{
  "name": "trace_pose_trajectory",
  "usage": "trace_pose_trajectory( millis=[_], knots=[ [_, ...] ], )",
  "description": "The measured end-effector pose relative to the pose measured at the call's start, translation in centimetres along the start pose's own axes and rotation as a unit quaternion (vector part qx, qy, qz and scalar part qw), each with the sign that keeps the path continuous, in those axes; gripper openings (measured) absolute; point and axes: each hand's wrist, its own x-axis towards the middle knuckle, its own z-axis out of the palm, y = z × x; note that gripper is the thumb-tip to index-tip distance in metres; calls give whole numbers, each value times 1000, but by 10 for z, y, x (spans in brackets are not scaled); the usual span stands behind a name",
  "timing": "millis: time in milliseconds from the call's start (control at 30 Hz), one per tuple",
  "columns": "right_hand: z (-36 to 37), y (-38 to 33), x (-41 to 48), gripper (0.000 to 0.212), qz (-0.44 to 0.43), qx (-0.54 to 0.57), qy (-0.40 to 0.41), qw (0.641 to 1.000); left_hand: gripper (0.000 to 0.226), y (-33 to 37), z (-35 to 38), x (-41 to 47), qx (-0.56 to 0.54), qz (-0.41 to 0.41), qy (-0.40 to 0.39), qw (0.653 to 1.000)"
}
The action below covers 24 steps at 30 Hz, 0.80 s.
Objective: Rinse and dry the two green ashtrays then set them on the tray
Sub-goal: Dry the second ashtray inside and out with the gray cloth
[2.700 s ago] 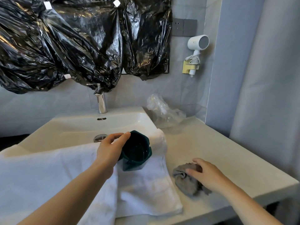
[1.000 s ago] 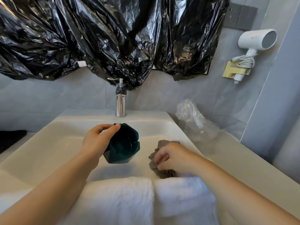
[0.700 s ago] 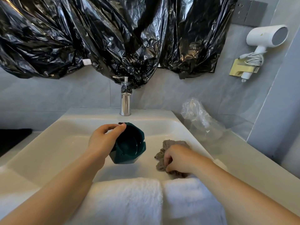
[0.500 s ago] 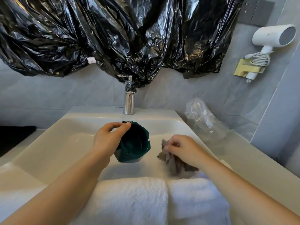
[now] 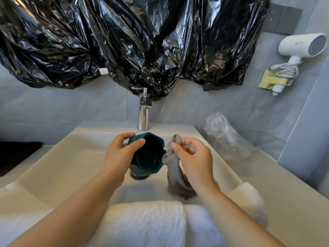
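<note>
My left hand (image 5: 121, 154) grips a dark green ashtray (image 5: 150, 155) by its rim and holds it tilted over the white sink basin (image 5: 62, 163), its hollow facing me. My right hand (image 5: 193, 157) pinches a grey cloth (image 5: 173, 168) that hangs down right beside the ashtray's right edge. Only one ashtray shows, and no tray is in view.
A chrome tap (image 5: 144, 114) stands behind the basin, with no water running. A white towel (image 5: 147, 223) lies over the sink's front edge. A clear plastic bag (image 5: 226, 134) sits on the counter at right. Black plastic sheeting (image 5: 124, 41) hangs above; a hair dryer (image 5: 300, 47) is on the right wall.
My right hand has lifted the grey cloth from the basin floor up beside the ashtray. My left hand keeps holding the ashtray over the basin.
</note>
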Motion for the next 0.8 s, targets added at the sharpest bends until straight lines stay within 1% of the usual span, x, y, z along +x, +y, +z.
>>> trace_pose_trajectory(
  millis=[67,100,167,233,267,300,367,433,467,500,567,633,700,800],
  knots=[
    [-2,-1,1,10,-1,8,-28,1000,33,-1,2,-1,0,19,-14,1000],
    [-3,-1,0,12,6,27,-62,998,32,-1,3,-2,2,27,-22,999],
    [-3,-2,-3,26,26,49,-157,986,32,-3,5,-3,2,36,-33,999],
    [-1,1,-6,39,24,-6,-238,971,33,-5,6,-2,1,38,-34,999],
    [0,1,-8,42,4,-56,-259,964,34,-6,7,-2,2,38,-33,999],
    [0,1,-9,42,-28,-122,-262,957,34,-6,6,-1,2,37,-29,999],
    [2,-1,-10,36,-112,-259,-232,931,35,-7,5,-1,-6,27,-20,999],
    [4,-3,-10,34,-182,-333,-213,900,35,-6,4,0,-23,17,-15,999],
    [5,-3,-10,35,-202,-344,-214,892,35,-6,4,0,-30,15,-13,999],
    [6,-2,-11,38,-206,-338,-221,891,36,-6,3,0,-36,16,-12,999],
    [6,0,-12,46,-190,-297,-243,904,37,-5,3,-1,-41,22,-11,999],
    [4,2,-12,51,-185,-287,-256,904,37,-5,4,-1,-38,29,-15,999],
    [3,1,-11,51,-202,-304,-250,897,37,-5,4,-2,-35,32,-15,999],
    [5,-5,-14,44,-223,-277,-248,901,38,-5,5,-3,-40,27,-8,999]
  ],
)
